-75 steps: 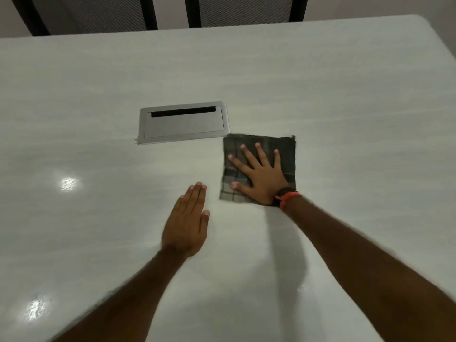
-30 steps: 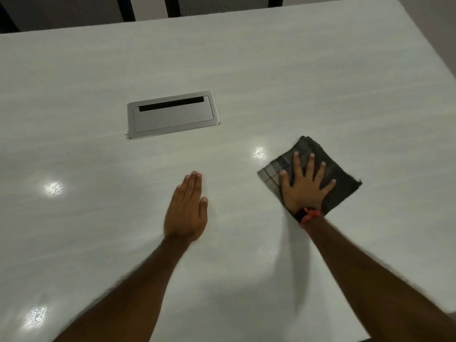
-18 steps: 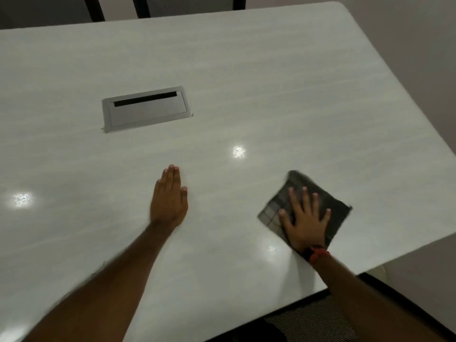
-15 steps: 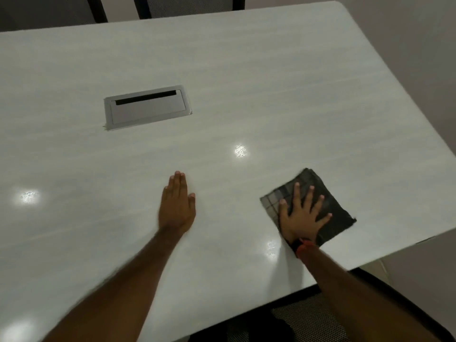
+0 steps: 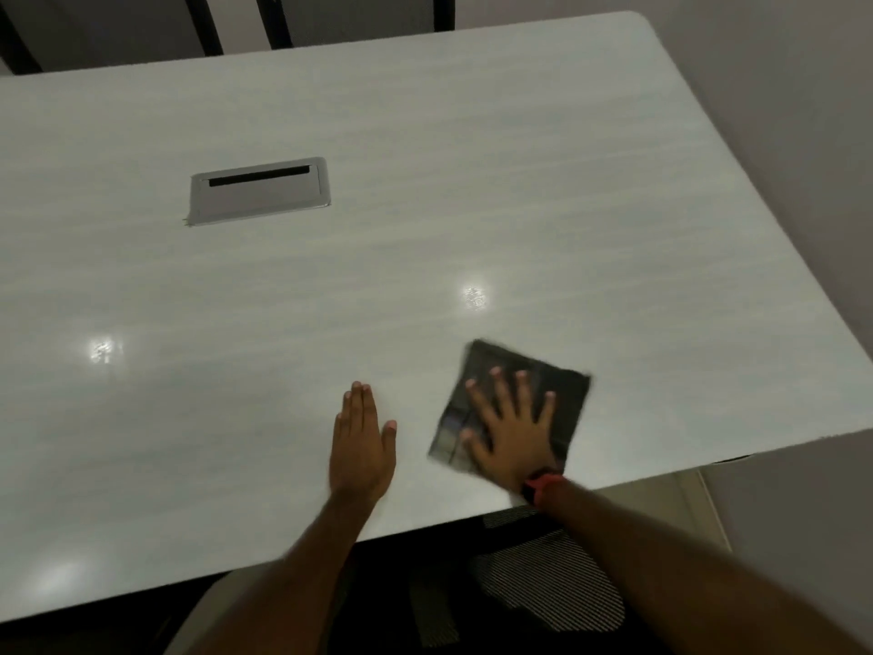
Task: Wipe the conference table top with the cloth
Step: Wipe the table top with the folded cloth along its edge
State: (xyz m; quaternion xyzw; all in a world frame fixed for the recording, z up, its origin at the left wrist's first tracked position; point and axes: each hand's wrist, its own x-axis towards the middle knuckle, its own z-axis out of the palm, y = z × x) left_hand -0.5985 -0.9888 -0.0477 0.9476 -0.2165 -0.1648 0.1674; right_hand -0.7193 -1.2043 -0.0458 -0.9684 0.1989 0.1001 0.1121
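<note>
The dark checked square cloth (image 5: 569, 399) has been slid leftwards along the near edge of the pale glossy desk (image 5: 425, 182), pressed under the spread, straight-fingered right grip (image 5: 512, 432). The left grip (image 5: 361, 442) is laid flat, fingers together, just beside it.

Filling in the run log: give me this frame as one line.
phase: wipe | right hand: pressing cloth flat, near front edge of table | left hand: flat on table

Grey metal cable hatch (image 5: 259, 191) sits flush, dark slot along its far edge; two dark-framed chair backs (image 5: 354, 14) beyond; striped mesh chair seat (image 5: 548, 588) down below, nearside.
</note>
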